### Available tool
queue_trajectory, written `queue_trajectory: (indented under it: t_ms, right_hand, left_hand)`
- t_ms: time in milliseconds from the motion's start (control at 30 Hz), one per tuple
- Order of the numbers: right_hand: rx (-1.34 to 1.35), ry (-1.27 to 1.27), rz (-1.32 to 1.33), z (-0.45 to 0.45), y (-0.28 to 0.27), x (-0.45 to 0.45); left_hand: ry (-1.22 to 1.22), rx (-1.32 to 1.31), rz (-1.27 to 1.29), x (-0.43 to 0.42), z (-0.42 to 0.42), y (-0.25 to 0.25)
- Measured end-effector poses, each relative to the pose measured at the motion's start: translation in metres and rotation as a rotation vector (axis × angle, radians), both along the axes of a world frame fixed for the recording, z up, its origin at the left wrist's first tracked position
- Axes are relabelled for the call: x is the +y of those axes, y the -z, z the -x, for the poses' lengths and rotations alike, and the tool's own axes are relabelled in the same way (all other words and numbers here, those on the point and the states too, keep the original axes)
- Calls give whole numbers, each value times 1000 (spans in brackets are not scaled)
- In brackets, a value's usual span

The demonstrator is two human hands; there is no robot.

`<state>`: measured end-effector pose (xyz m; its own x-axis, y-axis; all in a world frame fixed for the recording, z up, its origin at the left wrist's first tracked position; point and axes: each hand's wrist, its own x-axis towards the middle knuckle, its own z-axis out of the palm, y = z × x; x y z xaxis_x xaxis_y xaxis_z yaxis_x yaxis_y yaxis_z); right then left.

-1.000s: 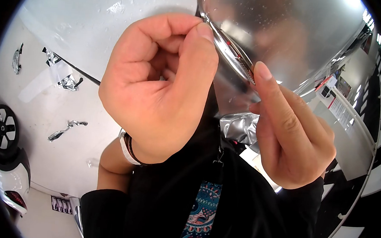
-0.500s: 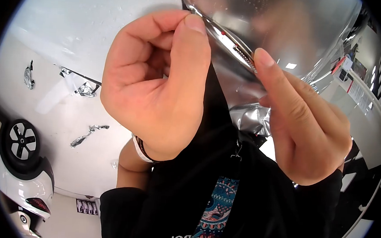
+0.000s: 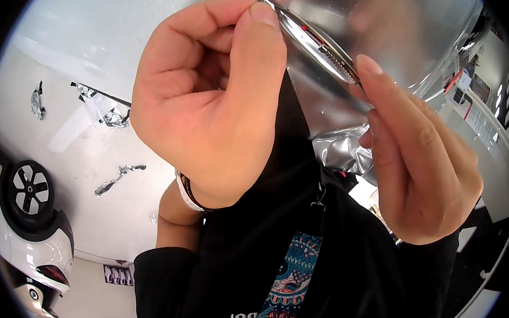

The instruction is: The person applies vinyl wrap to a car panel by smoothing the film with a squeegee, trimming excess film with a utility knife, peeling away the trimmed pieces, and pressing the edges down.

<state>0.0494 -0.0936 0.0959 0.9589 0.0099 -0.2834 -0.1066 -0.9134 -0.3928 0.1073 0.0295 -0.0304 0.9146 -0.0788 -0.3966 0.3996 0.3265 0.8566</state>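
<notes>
A slim, shiny metal utility knife (image 3: 325, 47), with a red dot and a ridged slot, slants between my hands. My left hand (image 3: 211, 104) is closed in a pinch, thumb against bent index finger, at the knife's upper-left end. Those fingertips hide whether film edge is also caught there. My right hand (image 3: 423, 157) has its fingers curled at the knife's lower-right end, index finger along it; its thumb is partly hidden. Behind the knife spreads a sheet of silvery, reflective film (image 3: 327, 114), beaded with droplets and crumpled lower down.
A glossy white surface (image 3: 99, 27) fills the upper left. Crumpled foil scraps (image 3: 114, 118) and a twisted foil strip (image 3: 116, 180) lie on the pale floor. At lower left stands a white car (image 3: 34, 239) with a dark wheel. A patterned lanyard (image 3: 294, 272) hangs from my neck.
Both hands and the knife have risen slightly. My right hand has shifted right, away from my left, exposing more of the knife's lower end.
</notes>
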Motion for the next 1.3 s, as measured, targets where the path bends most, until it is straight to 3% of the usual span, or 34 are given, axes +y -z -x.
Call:
queue_trajectory:
  t_ms: [567, 767, 867, 933, 1300]
  right_hand:
    - [-102, -104, -12, 2, 11, -13]
    - [0, -105, 32, -2, 1, -14]
    - [-9, -96, -2, 1, 2, -18]
    - [4, -96, -7, 2, 2, -19]
    - [16, -120, -14, 1, 1, -29]
  left_hand:
    - [-2, -28, -146, -1, -4, -12]
    - [-8, -50, -157, -1, -2, -13]
    - [103, 13, -62, 12, -7, 0]
    - [256, 13, -182, 17, -7, -4]
    - [285, 34, -157, 18, -7, 0]
